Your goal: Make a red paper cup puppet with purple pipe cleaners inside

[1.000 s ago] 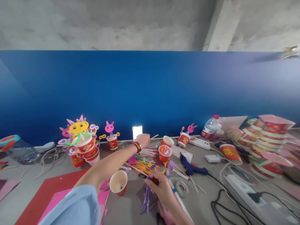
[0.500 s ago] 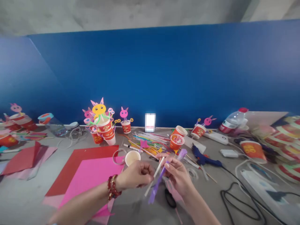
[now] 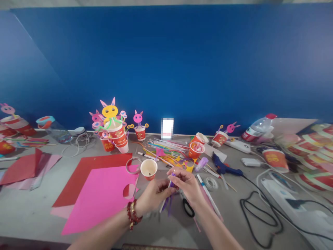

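My left hand (image 3: 156, 195), with beaded bracelets on its wrist, is closed around a thin white stick (image 3: 162, 206). My right hand (image 3: 187, 184) pinches the upper end of a purple strip (image 3: 169, 205) against that stick. Both hands meet over the grey table, and their fingers hide the middle of the stick and strip. Just behind the left hand stands an open paper cup (image 3: 149, 168). Black-handled scissors (image 3: 188, 208) lie beneath the right hand, partly covered by it.
Pink paper (image 3: 99, 198) and red paper (image 3: 75, 184) lie to the left. Colourful sticks (image 3: 166, 147) and decorated cups (image 3: 117, 133) stand or lie toward the blue wall. A blue glue gun (image 3: 225, 166), its black cable (image 3: 249, 208) and a power strip (image 3: 299, 205) occupy the right.
My hands have drawn together, and the purple strip and white stick, crossed and apart before, now lie along each other. The view has tilted downward, showing more of the table's near edge.
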### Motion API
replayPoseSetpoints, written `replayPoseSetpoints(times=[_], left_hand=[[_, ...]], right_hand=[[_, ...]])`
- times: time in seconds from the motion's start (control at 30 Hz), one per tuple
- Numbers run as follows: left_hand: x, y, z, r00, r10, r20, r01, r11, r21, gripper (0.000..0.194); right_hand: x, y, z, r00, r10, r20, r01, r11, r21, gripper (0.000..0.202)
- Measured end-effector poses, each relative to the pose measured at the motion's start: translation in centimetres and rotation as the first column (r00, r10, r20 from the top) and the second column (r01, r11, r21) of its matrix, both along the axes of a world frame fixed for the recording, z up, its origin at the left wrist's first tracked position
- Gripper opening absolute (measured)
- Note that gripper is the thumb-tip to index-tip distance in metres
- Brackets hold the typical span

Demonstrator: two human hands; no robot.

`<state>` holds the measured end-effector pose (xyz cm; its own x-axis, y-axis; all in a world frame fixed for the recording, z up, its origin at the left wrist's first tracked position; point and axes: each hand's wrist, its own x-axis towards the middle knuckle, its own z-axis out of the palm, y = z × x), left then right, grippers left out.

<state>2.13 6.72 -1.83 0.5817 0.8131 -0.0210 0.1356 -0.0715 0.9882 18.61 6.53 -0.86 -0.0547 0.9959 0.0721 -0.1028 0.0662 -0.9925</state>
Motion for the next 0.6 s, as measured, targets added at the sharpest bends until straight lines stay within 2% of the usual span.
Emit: replayPoseSetpoints(times=[0.07,0.2,0.27,0.4,0.5,0.6], left_hand=[[0.1,0.0,-0.1,0.999,-0.015,0.035,0.017,0.997,-0.069,0.047],[0.0,-0.1,-0.1,0.997,-0.063,0.042,0.064,0.998,-0.023,0.055],[0.0,-0.2,-0.5,0.990,-0.096,0.102,0.102,0.993,-0.056,0.054],[0.5,-0.5,-2.2,0.954,-0.099,0.282,0.176,0.949,-0.262,0.052],[1.1,-0.8,-3.8,0.936,-0.073,0.343,0.184,0.936,-0.302,0.049],[1.7,-1.0,-5.3,0.885,-0.051,0.463,0.226,0.916,-0.331,0.038]], right_hand=[[-0.1,0.1,-0.3,0.999,0.020,-0.047,-0.022,0.999,-0.037,0.036],[-0.3,0.3,-1.1,0.987,0.066,-0.146,-0.081,0.992,-0.100,0.034],[-0.3,0.4,-1.5,0.985,0.074,-0.155,-0.089,0.992,-0.092,0.033],[-0.2,0.7,-2.1,0.988,0.073,-0.136,-0.080,0.996,-0.049,0.034],[0.1,1.0,-2.5,0.992,0.057,-0.109,-0.055,0.998,0.022,0.030],[0.4,1.0,-2.8,0.997,0.026,-0.073,-0.019,0.995,0.103,0.024]])
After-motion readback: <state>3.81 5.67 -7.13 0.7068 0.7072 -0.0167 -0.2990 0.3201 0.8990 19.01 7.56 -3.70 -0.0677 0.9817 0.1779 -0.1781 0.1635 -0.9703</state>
